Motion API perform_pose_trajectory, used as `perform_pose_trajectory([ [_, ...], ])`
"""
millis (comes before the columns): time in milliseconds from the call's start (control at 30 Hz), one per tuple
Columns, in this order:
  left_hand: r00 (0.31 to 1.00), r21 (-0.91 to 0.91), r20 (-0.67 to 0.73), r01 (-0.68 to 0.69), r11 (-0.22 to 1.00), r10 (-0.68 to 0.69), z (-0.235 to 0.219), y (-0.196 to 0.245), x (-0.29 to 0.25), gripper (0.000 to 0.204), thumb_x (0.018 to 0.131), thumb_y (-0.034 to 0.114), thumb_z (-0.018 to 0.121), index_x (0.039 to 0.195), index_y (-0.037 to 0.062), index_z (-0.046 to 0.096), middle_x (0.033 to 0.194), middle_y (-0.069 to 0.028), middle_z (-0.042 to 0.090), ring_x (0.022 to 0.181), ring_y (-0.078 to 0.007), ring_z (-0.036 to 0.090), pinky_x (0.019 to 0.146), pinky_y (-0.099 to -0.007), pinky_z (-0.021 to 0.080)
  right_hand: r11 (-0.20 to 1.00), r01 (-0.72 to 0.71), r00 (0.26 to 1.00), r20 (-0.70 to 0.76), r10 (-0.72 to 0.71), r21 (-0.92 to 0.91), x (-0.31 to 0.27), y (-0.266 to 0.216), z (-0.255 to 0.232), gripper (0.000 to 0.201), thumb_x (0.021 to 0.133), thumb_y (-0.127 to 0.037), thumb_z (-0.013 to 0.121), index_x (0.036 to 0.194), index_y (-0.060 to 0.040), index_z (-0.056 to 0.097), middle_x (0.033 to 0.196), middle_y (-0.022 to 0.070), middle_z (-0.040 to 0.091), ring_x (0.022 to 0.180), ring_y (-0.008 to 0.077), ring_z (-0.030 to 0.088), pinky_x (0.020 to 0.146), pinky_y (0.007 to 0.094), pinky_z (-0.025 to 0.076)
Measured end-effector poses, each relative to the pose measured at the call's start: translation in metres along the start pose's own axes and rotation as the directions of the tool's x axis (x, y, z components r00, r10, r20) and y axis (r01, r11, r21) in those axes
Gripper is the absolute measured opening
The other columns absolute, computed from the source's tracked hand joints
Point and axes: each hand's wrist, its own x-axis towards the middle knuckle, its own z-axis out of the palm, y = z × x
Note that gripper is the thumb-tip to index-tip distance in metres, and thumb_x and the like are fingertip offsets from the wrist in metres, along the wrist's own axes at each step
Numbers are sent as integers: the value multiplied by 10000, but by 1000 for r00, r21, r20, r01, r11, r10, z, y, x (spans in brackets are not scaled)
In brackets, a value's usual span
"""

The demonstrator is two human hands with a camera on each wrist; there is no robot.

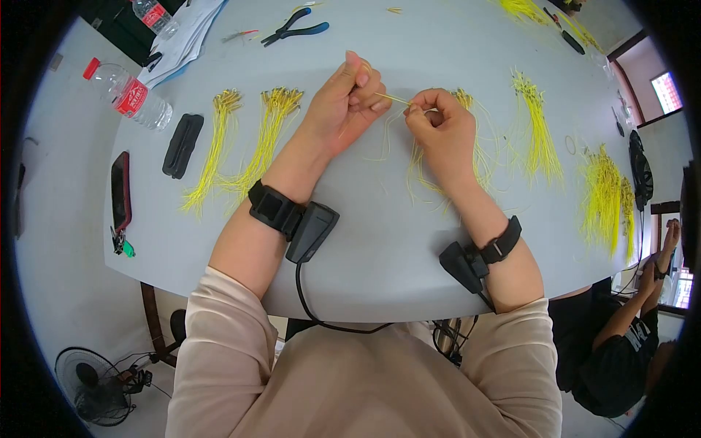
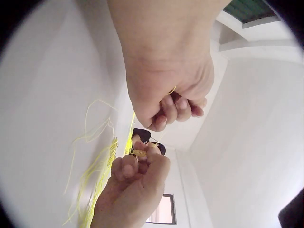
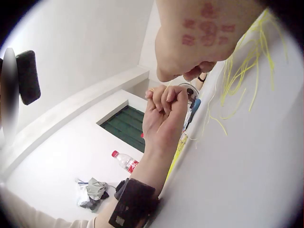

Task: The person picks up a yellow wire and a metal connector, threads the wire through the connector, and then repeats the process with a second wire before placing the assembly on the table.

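Note:
Both hands meet above the middle of the grey table (image 1: 380, 241). My left hand (image 1: 349, 98) has its fingers curled and pinches one end of a thin yellow wire (image 1: 394, 98). My right hand (image 1: 438, 128) pinches the other end of that wire between thumb and fingertips. A loose bundle of yellow wires (image 1: 478, 157) lies under and beside the right hand. In the left wrist view the left hand (image 2: 171, 102) is curled above the right hand (image 2: 137, 164), which pinches yellow wire. The right wrist view shows the curled left hand (image 3: 166, 107) close to the right hand (image 3: 190, 66).
Bundles of yellow wires (image 1: 248, 142) lie left of my hands, and others (image 1: 537, 131) lie to the right. Pliers (image 1: 296, 29) sit at the far side. A water bottle (image 1: 131, 95), a black case (image 1: 182, 144) and a phone (image 1: 120, 191) are on the left. Another person (image 1: 628, 328) sits at the right.

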Motion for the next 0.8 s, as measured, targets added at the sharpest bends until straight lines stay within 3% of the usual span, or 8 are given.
perform_pose_trajectory([
  [367,999,-46,-27,-27,999,26,-3,2,1,380,959,367,339,691,108,412,532,34,215,511,-90,192,583,-230,266,968,-113,993,58,103,223,-1,-4,0,91,757,-27,601,816,27,557,677,35,571,534,80,578,484,193,449],
  [667,999,-46,-28,-23,999,21,-5,2,1,377,952,378,357,698,109,434,532,37,238,511,-88,201,586,-231,269,969,-105,993,77,90,222,1,-2,-1,93,781,-25,591,838,33,546,686,51,585,555,96,595,505,202,471],
  [800,998,52,-64,-14,999,17,-7,2,0,367,955,376,360,713,114,448,544,42,265,516,-81,229,598,-229,283,961,-74,995,90,51,267,4,3,-3,105,818,-32,564,895,35,537,734,76,611,602,103,607,555,209,486],
])
